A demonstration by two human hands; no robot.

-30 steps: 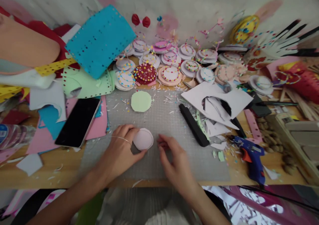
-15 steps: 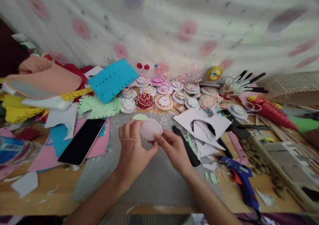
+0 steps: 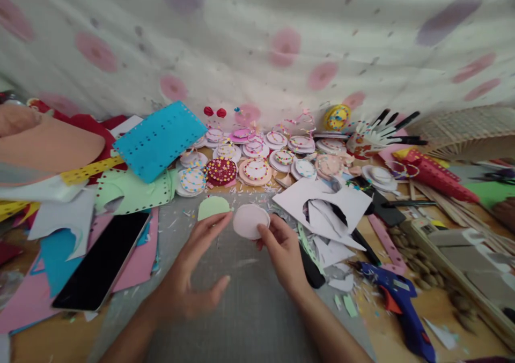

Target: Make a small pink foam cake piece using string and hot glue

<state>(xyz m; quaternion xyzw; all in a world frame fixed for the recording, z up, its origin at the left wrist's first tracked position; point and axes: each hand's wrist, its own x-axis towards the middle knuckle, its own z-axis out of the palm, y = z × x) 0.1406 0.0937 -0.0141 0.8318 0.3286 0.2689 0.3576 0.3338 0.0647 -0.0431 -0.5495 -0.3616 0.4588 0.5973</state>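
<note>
A pale, pinkish-white foam disc point(image 3: 250, 221) is pinched between the thumb and fingers of my right hand point(image 3: 284, 247), held above the grey cutting mat point(image 3: 245, 304). My left hand point(image 3: 197, 272) is apart from the disc, thumb and fingers spread, with nothing in it; its lower part is slightly blurred. Just beyond its fingertips lies a light green rounded foam piece point(image 3: 212, 207) on the mat. Behind both hands stand several small decorated hats with beads, among them a dark red one point(image 3: 221, 171) and a peach one point(image 3: 256, 172).
To the left are a black phone point(image 3: 102, 261), a blue foam sheet point(image 3: 161, 140) and a peach visor point(image 3: 52, 140). A cut white foam sheet point(image 3: 289, 197) and a blue glue gun point(image 3: 402, 304) lie to the right. Behind hangs a flowered curtain point(image 3: 241, 41).
My left hand has let go of the disc and moved down and left, its fingers opening. My right hand keeps the disc. The view has shifted, uncovering more of the green piece.
</note>
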